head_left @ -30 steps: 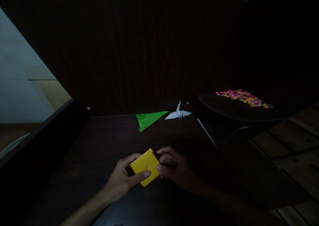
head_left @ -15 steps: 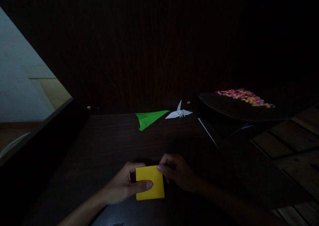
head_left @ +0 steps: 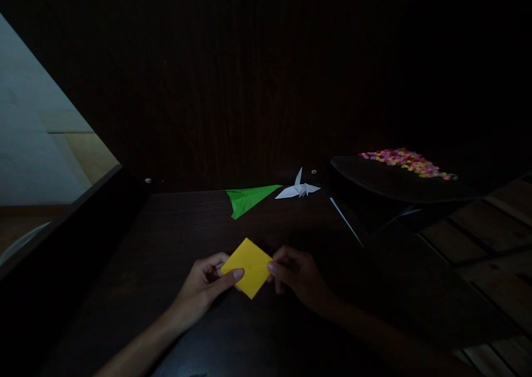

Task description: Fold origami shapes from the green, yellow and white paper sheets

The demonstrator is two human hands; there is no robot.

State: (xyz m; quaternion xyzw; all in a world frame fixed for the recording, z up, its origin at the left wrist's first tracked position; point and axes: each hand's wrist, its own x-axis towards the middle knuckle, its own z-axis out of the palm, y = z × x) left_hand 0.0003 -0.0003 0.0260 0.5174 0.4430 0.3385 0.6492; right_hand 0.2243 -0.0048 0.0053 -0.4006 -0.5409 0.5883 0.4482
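A folded square of yellow paper (head_left: 251,255) is held above the dark tabletop, turned so that one corner points away from me. A faint crease runs across its middle. My left hand (head_left: 204,284) grips the left corner, thumb on top and fingers underneath. At the right corner, my right hand (head_left: 300,277) pinches the paper between thumb and fingers. Beyond the hands lie a folded green paper piece (head_left: 250,199) and a white origami bird (head_left: 298,190) with one wing raised.
A dark wooden panel (head_left: 233,88) rises behind the tabletop (head_left: 174,227). On the right, a heap of small pink, red and yellow pieces (head_left: 409,162) lies on a dark rounded surface. A thin white strip (head_left: 346,220) lies near the table's right side. A raised board (head_left: 62,216) borders the left.
The yellow paper has turned from sitting square to a diamond position and moved slightly away from me. Both hands moved with it, and my right hand now pinches its right corner.
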